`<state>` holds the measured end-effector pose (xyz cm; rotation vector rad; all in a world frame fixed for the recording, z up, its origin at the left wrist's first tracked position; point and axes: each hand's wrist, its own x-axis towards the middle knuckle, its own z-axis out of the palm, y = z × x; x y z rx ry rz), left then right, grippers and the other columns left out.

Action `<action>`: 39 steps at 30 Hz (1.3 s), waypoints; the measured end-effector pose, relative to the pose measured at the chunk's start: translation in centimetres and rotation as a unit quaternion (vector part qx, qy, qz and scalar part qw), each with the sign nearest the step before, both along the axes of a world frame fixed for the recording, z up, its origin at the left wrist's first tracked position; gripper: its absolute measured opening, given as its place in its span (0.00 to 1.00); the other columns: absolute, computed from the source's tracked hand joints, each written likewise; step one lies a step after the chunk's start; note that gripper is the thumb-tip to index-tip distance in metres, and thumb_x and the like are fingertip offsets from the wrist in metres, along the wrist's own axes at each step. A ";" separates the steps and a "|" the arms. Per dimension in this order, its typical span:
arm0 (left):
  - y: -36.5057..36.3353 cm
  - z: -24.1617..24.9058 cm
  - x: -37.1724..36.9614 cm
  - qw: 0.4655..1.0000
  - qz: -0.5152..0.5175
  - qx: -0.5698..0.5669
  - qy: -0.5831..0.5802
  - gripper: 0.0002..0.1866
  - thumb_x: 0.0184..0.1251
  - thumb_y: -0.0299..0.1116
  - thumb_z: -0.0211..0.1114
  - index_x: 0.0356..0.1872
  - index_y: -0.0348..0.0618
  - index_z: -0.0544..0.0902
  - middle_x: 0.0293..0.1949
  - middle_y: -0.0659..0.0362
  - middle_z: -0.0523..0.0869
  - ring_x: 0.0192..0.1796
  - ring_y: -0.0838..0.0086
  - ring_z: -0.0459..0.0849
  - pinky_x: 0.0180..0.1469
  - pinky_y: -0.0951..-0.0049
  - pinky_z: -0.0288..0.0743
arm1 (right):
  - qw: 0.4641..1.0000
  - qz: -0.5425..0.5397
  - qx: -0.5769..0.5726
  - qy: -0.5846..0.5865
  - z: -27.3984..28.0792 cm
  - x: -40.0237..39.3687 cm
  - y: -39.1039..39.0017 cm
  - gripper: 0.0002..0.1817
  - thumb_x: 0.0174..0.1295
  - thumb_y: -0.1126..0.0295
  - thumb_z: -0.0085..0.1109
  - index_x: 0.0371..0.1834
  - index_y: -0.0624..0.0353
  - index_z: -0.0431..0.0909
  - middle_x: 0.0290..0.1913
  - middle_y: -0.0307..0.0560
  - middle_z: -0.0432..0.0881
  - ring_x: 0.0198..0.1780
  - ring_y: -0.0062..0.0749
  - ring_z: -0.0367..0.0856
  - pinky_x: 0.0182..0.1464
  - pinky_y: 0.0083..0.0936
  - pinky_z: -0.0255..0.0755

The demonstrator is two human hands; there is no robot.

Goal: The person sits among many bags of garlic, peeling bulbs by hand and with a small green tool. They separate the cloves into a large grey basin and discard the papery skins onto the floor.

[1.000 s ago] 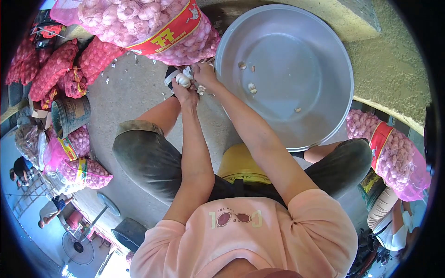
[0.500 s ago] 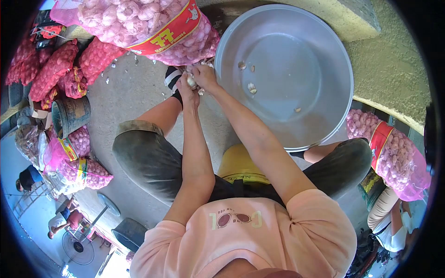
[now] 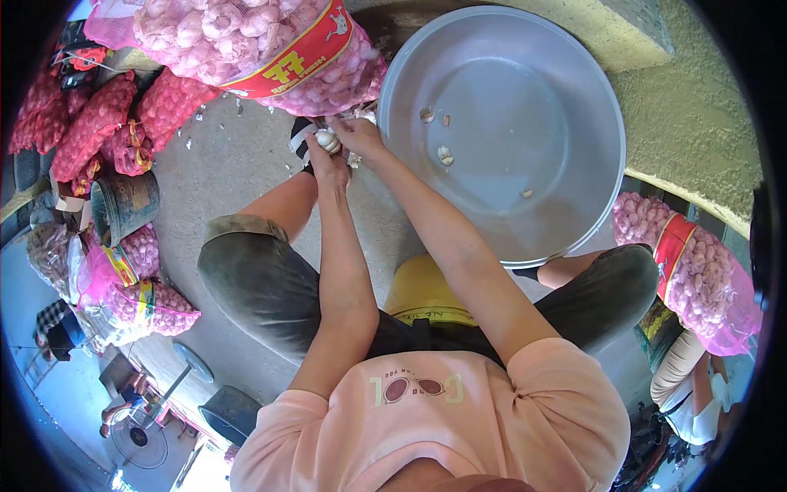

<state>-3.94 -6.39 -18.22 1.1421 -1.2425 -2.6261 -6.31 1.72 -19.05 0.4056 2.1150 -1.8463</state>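
A white garlic bulb (image 3: 328, 142) is in the fingers of my left hand (image 3: 329, 167), above the floor just below a large mesh bag of garlic (image 3: 328, 82). My right hand (image 3: 357, 136) is closed beside the bulb, with its fingertips at the bulb's upper side; anything between them is too small to make out. Right of my hands stands a big grey basin (image 3: 500, 139), with several loose cloves (image 3: 445, 156) on its bottom. Bits of garlic skin lie around my hands near my foot.
Red mesh sacks (image 3: 94, 127) and a dark bucket (image 3: 125, 203) are at the left. Another garlic bag (image 3: 697, 271) stands at the right. A yellow container (image 3: 426, 291) is between my legs. A fan (image 3: 139, 437) and other people are at the lower left; another person sits at the lower right.
My left hand has shifted slightly left and turned, showing more of the bulb. My right fingers have moved a little left and up. People in the left background have moved.
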 end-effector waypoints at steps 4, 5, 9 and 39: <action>-0.9 -1.1 0.3 0.999 -0.048 -0.010 0.006 0.25 0.74 0.57 0.38 0.47 0.48 0.73 0.40 0.60 0.81 0.40 0.73 0.79 0.36 0.73 0.71 | 0.996 -0.001 -0.078 -0.038 0.0 1.0 -0.3 0.22 0.59 0.51 0.63 0.30 0.63 0.84 0.24 0.43 0.82 0.29 0.29 0.80 0.36 0.29 0.73; -1.6 -1.8 0.4 0.997 -0.077 -0.018 0.017 0.27 0.74 0.57 0.37 0.52 0.46 0.72 0.45 0.57 0.81 0.47 0.69 0.81 0.45 0.68 0.76 | 0.995 -0.027 -0.096 -0.018 -0.7 1.0 -0.7 0.23 0.59 0.50 0.62 0.28 0.64 0.84 0.22 0.40 0.81 0.27 0.28 0.79 0.34 0.30 0.72; -2.3 -2.5 0.6 0.991 -0.126 -0.034 0.042 0.26 0.74 0.57 0.38 0.49 0.46 0.73 0.41 0.59 0.82 0.42 0.71 0.82 0.41 0.69 0.76 | 0.994 -0.042 -0.085 -0.056 -0.2 0.3 -1.0 0.20 0.57 0.53 0.63 0.28 0.63 0.84 0.19 0.43 0.80 0.25 0.29 0.78 0.33 0.31 0.72; -3.4 -8.6 2.1 0.988 -0.085 -0.008 0.125 0.14 0.76 0.40 0.40 0.44 0.42 0.70 0.44 0.56 0.77 0.47 0.69 0.79 0.51 0.65 0.76 | 0.981 0.127 0.065 0.132 -2.1 2.0 -0.1 0.16 0.57 0.61 0.59 0.42 0.61 0.82 0.33 0.62 0.82 0.37 0.50 0.83 0.42 0.37 0.75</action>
